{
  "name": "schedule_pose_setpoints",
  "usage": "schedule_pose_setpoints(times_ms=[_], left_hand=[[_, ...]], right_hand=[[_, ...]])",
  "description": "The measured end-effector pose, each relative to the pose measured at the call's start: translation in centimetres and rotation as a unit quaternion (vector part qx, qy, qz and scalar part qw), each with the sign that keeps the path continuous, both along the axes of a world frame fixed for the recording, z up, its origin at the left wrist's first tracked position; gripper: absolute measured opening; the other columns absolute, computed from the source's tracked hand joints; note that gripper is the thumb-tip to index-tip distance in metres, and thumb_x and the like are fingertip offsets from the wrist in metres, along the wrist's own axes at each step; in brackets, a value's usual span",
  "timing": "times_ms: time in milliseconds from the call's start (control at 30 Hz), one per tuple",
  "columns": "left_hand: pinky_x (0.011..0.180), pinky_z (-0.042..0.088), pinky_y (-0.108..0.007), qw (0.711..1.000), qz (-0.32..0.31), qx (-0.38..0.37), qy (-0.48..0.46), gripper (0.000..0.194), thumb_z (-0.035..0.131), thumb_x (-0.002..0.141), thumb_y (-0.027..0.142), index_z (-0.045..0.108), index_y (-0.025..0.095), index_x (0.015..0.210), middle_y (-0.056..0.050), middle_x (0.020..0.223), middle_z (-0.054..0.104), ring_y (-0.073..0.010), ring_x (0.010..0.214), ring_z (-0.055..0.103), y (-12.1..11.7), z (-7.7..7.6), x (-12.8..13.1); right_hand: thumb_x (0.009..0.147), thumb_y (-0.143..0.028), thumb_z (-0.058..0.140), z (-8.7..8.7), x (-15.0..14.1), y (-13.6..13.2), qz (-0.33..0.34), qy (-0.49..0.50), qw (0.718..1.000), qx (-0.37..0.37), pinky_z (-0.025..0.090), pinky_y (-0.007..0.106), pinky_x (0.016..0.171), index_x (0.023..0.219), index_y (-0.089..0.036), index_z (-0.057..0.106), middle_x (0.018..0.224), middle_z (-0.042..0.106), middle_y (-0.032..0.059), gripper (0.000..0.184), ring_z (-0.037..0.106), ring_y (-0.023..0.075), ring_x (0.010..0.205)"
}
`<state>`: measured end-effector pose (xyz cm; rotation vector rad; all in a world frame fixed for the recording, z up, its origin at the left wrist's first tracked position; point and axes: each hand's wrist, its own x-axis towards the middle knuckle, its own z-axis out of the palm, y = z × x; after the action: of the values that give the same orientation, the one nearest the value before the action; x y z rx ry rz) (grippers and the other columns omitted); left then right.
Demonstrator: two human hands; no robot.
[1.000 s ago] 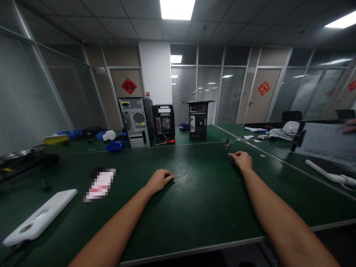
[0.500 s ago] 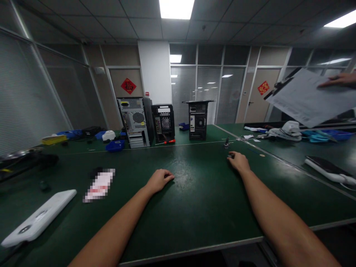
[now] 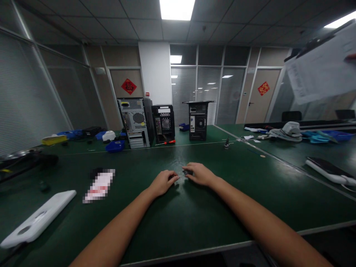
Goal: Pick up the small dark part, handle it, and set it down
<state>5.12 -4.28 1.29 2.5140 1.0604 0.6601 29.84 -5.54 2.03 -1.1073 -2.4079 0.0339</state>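
My left hand [image 3: 164, 183] rests low over the green table [image 3: 172, 222], thumb and fingers closed together; whatever it may hold is too small to make out. Just right of it, a narrow gap apart, my right hand [image 3: 200, 173] curls its fingers and thumb round a small dark metallic piece [image 3: 188, 171]. The fingers partly cover this piece, and its kind is unclear. Farther back on the right stands a small dark pointed metal part [image 3: 226, 144], touched by neither hand.
Computer cases [image 3: 136, 122] stand at the back, with a red-handled screwdriver [image 3: 170, 141] before them. A white device [image 3: 39, 218] and a pixelated paper [image 3: 99, 186] lie left. Blue trays [image 3: 115, 145] sit farther back. At upper right a co-worker's hand [image 3: 351, 57] holds a clipboard [image 3: 322, 66].
My right hand has come leftward from near the pointed metal part to beside my left hand, carrying the small piece. My left hand shifted slightly right. The co-worker's clipboard rose off the table's right side.
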Motion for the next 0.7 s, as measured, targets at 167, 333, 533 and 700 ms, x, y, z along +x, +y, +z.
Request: schedule_pose_setpoints(times_ms=[167,333,533,700], left_hand=[[0.073,0.041,-0.027,1.000,0.001,0.024,0.001,0.030,0.047,0.100,0.039,0.066,0.019,0.087,-0.004,0.087,0.068,-0.0192,0.084,0.060,-0.3,0.1,0.3],[0.071,0.040,-0.027,0.999,0.018,0.036,-0.006,0.027,0.050,0.099,0.039,0.063,0.020,0.086,-0.003,0.083,0.066,-0.0187,0.079,0.059,0.0,-0.4,0.1],[0.072,0.041,-0.027,0.999,0.026,0.043,-0.010,0.025,0.051,0.098,0.039,0.065,0.020,0.091,-0.003,0.086,0.068,-0.0197,0.083,0.060,-0.3,-0.1,0.3],[0.074,0.043,-0.027,0.999,0.027,0.024,-0.009,0.027,0.052,0.098,0.041,0.068,0.020,0.095,-0.004,0.090,0.070,-0.0200,0.085,0.061,-0.2,0.0,0.2]], right_hand=[[0.093,-0.032,0.061,-0.8,-2.1,-0.9,0.037,-0.024,0.999,0.013,0.048,0.033,0.095,0.140,-0.018,0.059,0.116,0.069,0.0122,0.049,0.063,0.0225,0.107],[0.093,-0.032,0.061,-0.7,-2.4,-1.2,0.040,-0.017,0.999,0.018,0.049,0.034,0.094,0.138,-0.017,0.059,0.115,0.069,0.0124,0.047,0.063,0.0222,0.105],[0.092,-0.031,0.062,-0.7,-2.6,-1.3,0.041,-0.006,0.999,0.017,0.048,0.034,0.095,0.137,-0.018,0.059,0.115,0.069,0.0117,0.046,0.063,0.0220,0.105],[0.092,-0.028,0.063,-0.7,-2.2,-1.1,0.031,0.006,0.999,0.014,0.047,0.036,0.098,0.137,-0.017,0.061,0.116,0.069,0.0123,0.047,0.063,0.0231,0.108]])
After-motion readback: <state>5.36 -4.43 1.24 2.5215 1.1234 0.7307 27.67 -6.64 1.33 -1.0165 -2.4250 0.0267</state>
